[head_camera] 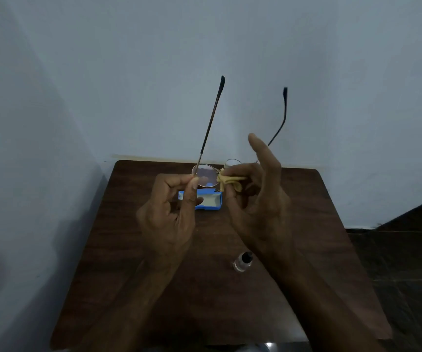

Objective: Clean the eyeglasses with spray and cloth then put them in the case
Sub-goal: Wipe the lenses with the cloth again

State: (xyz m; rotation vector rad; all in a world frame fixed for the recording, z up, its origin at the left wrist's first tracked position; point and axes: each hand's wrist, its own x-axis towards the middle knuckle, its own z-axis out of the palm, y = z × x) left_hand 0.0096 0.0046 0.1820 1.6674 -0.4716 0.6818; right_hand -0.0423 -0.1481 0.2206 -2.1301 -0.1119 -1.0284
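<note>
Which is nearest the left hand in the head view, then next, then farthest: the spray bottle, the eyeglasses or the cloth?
1. eyeglasses: pinched in the left hand itself.
2. cloth: just to its right, at the lens.
3. spray bottle: on the table, lower right.

Illumination is dim and bluish: soft, even light falls on the far wall (331, 59), with a broad shadow across its left side. The dark table (128, 250) is underexposed, and one small bright glint shows at the near edge. Wide-angle distortion bends the table's edges, and the eyeglasses (206, 175) blur at the far temple tips.
</note>
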